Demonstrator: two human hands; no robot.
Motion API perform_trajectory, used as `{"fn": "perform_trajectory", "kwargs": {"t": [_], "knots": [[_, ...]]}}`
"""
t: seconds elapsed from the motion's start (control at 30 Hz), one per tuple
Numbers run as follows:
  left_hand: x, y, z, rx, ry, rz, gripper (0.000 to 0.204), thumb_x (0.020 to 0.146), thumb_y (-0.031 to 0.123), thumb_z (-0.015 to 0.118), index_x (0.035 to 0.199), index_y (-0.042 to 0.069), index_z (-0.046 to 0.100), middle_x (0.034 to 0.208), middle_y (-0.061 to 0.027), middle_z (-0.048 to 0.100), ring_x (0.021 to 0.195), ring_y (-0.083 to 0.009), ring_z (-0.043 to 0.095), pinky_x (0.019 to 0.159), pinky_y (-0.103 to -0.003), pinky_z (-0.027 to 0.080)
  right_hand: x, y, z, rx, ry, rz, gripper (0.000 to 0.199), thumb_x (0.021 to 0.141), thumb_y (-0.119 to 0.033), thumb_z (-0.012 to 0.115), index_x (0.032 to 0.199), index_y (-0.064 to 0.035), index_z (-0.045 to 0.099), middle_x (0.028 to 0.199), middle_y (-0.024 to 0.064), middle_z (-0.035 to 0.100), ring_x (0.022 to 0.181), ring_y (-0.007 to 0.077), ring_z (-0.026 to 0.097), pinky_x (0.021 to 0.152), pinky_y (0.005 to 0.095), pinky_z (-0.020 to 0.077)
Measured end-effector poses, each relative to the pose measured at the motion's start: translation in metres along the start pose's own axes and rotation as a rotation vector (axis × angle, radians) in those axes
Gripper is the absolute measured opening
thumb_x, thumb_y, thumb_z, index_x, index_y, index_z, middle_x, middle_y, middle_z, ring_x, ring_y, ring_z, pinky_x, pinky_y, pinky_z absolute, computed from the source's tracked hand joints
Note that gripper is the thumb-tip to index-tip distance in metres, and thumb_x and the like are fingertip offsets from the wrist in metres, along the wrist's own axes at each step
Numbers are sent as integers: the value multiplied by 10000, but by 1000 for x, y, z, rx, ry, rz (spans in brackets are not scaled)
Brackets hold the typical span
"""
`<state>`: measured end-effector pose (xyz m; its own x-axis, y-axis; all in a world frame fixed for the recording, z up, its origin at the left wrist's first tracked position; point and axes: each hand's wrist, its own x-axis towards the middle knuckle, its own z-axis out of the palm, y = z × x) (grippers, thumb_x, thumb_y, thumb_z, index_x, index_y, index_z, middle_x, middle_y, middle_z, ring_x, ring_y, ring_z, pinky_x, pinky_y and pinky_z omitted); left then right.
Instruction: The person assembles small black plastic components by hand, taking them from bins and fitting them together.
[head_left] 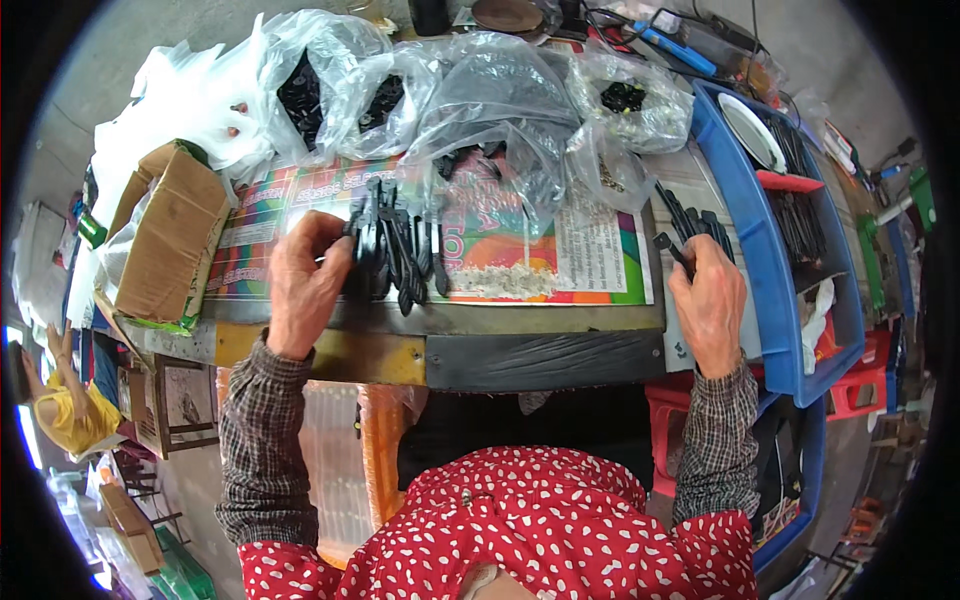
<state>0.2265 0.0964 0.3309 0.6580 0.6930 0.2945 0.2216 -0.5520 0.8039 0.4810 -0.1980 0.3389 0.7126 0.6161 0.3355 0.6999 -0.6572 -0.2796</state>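
On the left of the table, a pile of long, slim black plastic pieces [395,240] lies across a colourful printed sheet. At the pile's left edge is my left hand [308,280], its fingers curled and its thumb and forefinger closed at one of the pieces. My right hand [710,305] is over the right end of the table, with its fingers closed round a black plastic piece [672,252] that points up and left. Just beyond those fingers lie several more black pieces [690,215]. My palms and some fingertips are hidden.
Clear plastic bags [490,90] of black parts line the table's back. A cardboard box [170,240] stands at the left, a blue tray [740,190] at the right. White crumbs [505,281] lie mid-sheet. A red stool [668,425] is below; a person in yellow [75,410] is far left.
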Motion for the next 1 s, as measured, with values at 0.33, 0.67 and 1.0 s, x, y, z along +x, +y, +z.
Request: {"fn": "perform_trajectory", "kwargs": {"t": [0.33, 0.67, 1.0], "knots": [[35, 26, 28, 328, 82, 289, 103, 781, 88, 636, 844, 10, 613, 718, -96, 590, 636, -204, 568, 613, -305, 442, 4, -50, 10, 338, 110, -306, 176, 753, 5, 609, 922, 12, 558, 849, 146, 572, 745, 329, 592, 624, 393, 461], [130, -14, 39, 794, 179, 246, 156, 795, 131, 562, 897, 94, 674, 875, -129, 603, 841, -320, 611, 729, -409, 492, 1, -62, 22, 437, 73, -364, 242, 712, 26, 651, 931, 1, 548, 838, 133, 570, 713, 312, 608, 568, 374, 488], [165, -28, 49, 1123, 85, 198, 154, 827, 120, 512, 821, 55, 652, 868, -138, 628, 825, -315, 648, 694, -409, 516, 4, -55, 27, 469, 28, -404, 251, 705, 31, 661, 929, 7, 548, 830, 128, 575, 683, 293, 616, 542, 358, 491]]}}
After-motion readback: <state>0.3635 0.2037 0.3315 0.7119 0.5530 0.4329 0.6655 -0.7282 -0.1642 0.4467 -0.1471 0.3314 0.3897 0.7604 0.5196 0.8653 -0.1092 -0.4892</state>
